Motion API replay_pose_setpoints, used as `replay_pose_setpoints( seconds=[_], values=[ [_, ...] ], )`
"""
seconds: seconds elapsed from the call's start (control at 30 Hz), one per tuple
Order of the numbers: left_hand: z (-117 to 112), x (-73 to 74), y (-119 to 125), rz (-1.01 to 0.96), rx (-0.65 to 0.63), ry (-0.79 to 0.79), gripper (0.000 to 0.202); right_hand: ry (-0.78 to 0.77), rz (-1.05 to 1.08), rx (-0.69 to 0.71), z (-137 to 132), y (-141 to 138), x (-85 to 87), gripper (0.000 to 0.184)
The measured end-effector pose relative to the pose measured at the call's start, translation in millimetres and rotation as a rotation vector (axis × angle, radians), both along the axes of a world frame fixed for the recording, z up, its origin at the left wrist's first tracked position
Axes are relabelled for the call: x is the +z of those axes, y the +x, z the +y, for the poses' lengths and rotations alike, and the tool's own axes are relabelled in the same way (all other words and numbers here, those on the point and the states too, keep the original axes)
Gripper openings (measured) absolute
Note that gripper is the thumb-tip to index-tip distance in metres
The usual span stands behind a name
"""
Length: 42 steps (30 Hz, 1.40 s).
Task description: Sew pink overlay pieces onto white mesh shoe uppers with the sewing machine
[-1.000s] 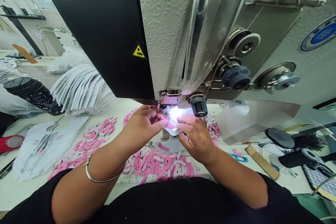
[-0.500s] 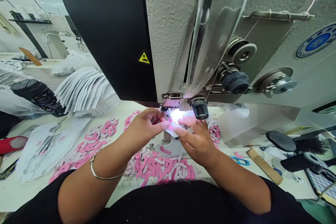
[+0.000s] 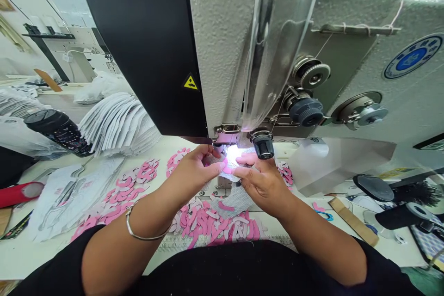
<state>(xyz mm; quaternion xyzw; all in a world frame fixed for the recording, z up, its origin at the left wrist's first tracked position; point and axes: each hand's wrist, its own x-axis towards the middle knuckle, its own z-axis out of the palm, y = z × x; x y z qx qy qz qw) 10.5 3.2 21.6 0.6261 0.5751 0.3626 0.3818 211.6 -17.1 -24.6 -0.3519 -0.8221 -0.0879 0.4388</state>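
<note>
My left hand (image 3: 196,171) and my right hand (image 3: 262,180) meet under the lit needle area of a grey sewing machine (image 3: 222,55). Both hands pinch a grey mesh fabric piece (image 3: 234,196) with a small pink strip on it, fingertips almost touching by the presser foot (image 3: 225,141). A metal bangle (image 3: 138,229) circles my left wrist. A heap of pink and white curved cut pieces (image 3: 211,224) lies on the table just below my hands.
More pink pieces (image 3: 133,185) spread to the left, beside a flat grey panel (image 3: 69,196) and a fanned stack of white panels (image 3: 118,122). A dark bottle (image 3: 57,132) lies at far left. Blue snips (image 3: 324,215), a cardboard strip (image 3: 354,222) and black tools (image 3: 398,215) sit right.
The view has tilted upward a little, showing more of the machine's top. My hands have stayed at the needle, and the mesh piece hangs lower toward me.
</note>
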Motion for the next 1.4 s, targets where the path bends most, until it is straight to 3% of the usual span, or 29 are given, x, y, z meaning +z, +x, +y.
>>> replay_pose_setpoints(
  seconds=[0.17,0.3,0.6,0.7,1.2,1.4],
  values=[
    [-5,11.4,4,0.084,-0.02,0.036,0.021,-0.009,0.004,-0.002,0,0,-2.1,0.029],
    [-3,17.1,4,0.129,-0.029,-0.023,0.021,-0.001,0.013,0.008,1,0,-4.5,0.027],
    [16,-14.1,-9,-0.033,-0.069,-0.016,0.023,0.055,0.003,0.013,2,1,-7.9,0.033],
    [18,-17.7,-9,-0.065,-0.07,-0.038,0.026,0.07,-0.025,-0.009,0,1,-6.0,0.033],
    [15,-8.3,-3,-0.118,-0.039,-0.023,0.021,0.086,-0.005,-0.014,1,0,-8.2,0.033],
    [13,-0.5,-3,-0.113,-0.047,-0.11,0.019,0.084,0.0,-0.016,2,-1,-8.0,0.033]
  ],
)
